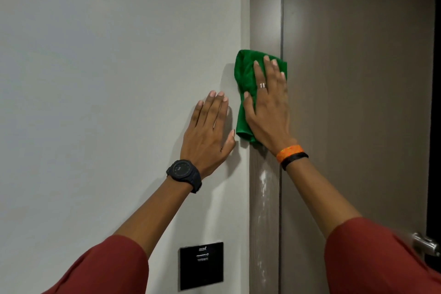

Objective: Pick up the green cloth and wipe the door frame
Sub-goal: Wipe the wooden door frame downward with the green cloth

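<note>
A folded green cloth (245, 83) lies flat against the grey-brown door frame (265, 19), overlapping the wall edge on its left. My right hand (268, 107) presses on the cloth with fingers spread and pointing up; a ring is on one finger. My left hand (210, 131) rests flat on the white wall just left of the frame, fingers together, holding nothing. Whitish streaks (263, 188) run down the frame below the cloth.
The brown door (358, 79) is to the right of the frame, with a metal handle (426, 243) low at the right edge. A black wall panel (201, 266) sits on the white wall (107, 79) below my left arm.
</note>
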